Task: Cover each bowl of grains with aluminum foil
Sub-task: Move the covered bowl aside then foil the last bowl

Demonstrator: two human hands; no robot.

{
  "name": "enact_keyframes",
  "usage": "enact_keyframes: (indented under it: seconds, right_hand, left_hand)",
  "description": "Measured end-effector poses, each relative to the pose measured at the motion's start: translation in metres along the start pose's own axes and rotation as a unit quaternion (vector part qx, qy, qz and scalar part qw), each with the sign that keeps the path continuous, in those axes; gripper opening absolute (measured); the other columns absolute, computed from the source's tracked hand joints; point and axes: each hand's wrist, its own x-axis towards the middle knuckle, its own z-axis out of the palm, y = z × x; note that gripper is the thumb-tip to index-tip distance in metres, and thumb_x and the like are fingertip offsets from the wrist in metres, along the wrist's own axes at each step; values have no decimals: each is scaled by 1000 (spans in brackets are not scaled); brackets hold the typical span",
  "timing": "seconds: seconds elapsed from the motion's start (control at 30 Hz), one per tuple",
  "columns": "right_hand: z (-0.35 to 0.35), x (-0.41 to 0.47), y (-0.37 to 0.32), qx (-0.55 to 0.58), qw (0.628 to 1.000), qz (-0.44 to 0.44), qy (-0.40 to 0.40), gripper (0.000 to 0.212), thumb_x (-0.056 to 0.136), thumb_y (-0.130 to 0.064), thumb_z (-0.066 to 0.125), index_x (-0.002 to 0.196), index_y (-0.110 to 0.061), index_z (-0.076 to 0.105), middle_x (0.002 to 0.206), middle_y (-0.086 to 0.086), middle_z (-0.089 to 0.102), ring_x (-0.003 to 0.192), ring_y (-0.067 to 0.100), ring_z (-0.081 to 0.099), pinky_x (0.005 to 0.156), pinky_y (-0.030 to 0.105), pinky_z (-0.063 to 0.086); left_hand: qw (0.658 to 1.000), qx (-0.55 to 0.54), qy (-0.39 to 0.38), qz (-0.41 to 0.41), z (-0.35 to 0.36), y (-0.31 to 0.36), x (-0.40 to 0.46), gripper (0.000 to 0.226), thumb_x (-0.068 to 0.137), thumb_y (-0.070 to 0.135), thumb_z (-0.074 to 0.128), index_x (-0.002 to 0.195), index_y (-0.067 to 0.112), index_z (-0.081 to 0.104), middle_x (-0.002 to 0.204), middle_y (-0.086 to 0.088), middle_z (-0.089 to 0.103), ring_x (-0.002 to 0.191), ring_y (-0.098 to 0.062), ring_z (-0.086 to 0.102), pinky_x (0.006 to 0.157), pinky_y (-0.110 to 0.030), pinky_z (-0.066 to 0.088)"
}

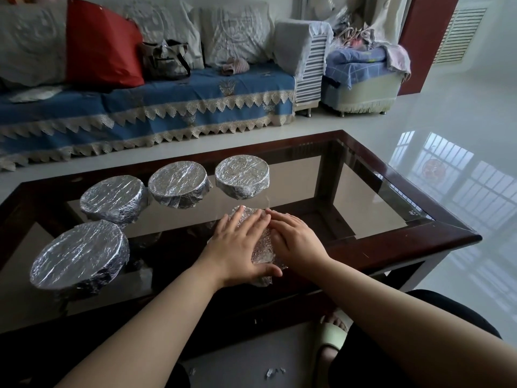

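Both hands flat on foil (261, 247) over a bowl: left hand (237, 245) fingers straight, thumb wrapping the near edge; right hand (296, 239) fingers straight, pressing beside.

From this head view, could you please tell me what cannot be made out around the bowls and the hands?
- Grains: hidden by crinkled foil on all four finished foil-covered bowls, e.g..
- Fifth foil-wrapped bowl: mostly hidden under the left hand and right hand; its seal cannot be judged.
- Small foil scraps on the floor: too small to detail.
- Foil roll: none in view.
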Motion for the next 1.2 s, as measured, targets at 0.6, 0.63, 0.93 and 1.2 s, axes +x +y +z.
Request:
enact_keyframes:
  seconds: [0.6,0.63,0.93,1.2]
  right_hand:
    - [-16,18,9,138,957,249,-51,53,83,-59,62,126,-29,51,119,-3,55,105,11,58,93,34,51]
    - [-22,20,12,132,947,279,-93,61,80,-64,61,128,-29,49,117,-2,57,102,12,60,91,33,51]
    - [-17,21,17,500,763,383,-143,55,74,-32,81,122,-13,62,118,13,68,109,29,65,101,51,48]
    - [-23,20,5,532,735,414,-74,30,87,-9,68,116,-6,66,101,11,68,88,17,65,77,32,53]
  left_hand:
    - [996,-48,-22,-66,3,5,1,114,53,93,-20,150,33,-23,160,1,-24,145,-26,-26,117,-56,-11]
    - [996,-51,-20,-65,2,5,1,112,55,92,-20,150,34,-22,160,1,-23,145,-26,-26,117,-56,-12]
    - [998,-25,-22,-59,-2,9,-1,77,79,76,-4,149,46,-18,159,8,-25,146,-22,-26,116,-59,-9]
    - [998,-22,-30,-57,-3,10,0,74,80,76,-4,149,50,-10,159,12,-24,146,-22,-25,115,-60,-11]
